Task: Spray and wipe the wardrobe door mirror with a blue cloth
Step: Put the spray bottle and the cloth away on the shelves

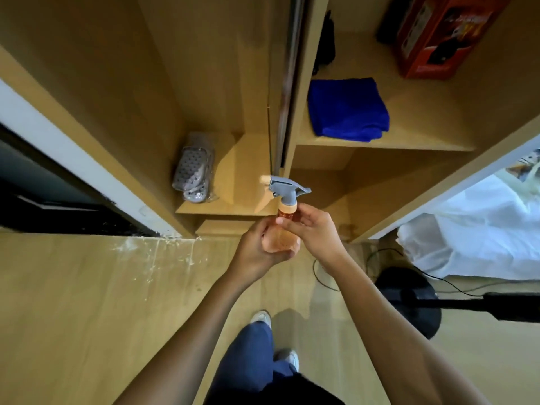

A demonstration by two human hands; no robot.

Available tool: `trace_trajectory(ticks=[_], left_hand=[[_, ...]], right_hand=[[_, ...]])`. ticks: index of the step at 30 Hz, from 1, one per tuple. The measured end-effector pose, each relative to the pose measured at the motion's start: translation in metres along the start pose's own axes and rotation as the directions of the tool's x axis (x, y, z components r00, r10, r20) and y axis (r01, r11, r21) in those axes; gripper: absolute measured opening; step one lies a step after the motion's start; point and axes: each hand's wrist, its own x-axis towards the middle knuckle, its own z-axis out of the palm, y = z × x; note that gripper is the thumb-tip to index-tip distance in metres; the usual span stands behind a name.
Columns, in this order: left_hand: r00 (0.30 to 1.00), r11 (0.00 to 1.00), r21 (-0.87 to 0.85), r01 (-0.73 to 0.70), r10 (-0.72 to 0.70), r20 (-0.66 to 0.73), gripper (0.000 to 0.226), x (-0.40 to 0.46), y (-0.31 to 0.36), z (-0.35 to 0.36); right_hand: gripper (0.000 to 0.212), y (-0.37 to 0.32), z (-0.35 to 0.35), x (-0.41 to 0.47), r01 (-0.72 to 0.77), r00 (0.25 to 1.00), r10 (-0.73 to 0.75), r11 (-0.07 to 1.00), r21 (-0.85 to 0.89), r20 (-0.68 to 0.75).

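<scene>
While both hands meet at the centre of the frame, they hold a spray bottle (pixel 285 213) upright between them. The left hand (pixel 263 244) curls around the orange body from below, and the right hand (pixel 312 226) pinches the neck just under the grey trigger head, which points to the left. A blue cloth (pixel 347 108) lies folded on a shelf (pixel 409 141) in the upper right, well apart from the hands. Grey slippers (pixel 193 171) lie on a lower shelf at centre left. A red box (pixel 438 36) stands at the top right, and white bedding (pixel 482 229) shows at the right edge.
</scene>
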Motion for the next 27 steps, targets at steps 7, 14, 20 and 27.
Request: trace_trajectory(ticks=[7,14,20,27], left_hand=[[0.999,0.999,0.018,0.036,-0.037,0.027,0.064,-0.001,-0.023,-0.054],[0.991,0.995,0.072,0.066,-0.074,0.109,0.067,0.042,-0.041,-0.134],[0.983,0.994,0.077,0.082,-0.093,0.155,0.065,0.083,-0.06,-0.186],[0.987,0.997,0.051,0.063,-0.07,0.147,0.064,0.147,-0.09,-0.193]], right_hand=[[0.025,-0.001,0.054,0.007,-0.02,1.0,0.02,1.0,-0.002,0.0],[0.025,-0.014,0.127,0.053,-0.037,0.996,0.04,0.999,0.037,-0.082],[0.024,-0.019,0.175,0.096,-0.037,0.993,0.042,0.998,0.05,-0.114],[0.027,-0.002,0.185,0.164,-0.026,0.994,0.025,1.0,-0.004,-0.106]])
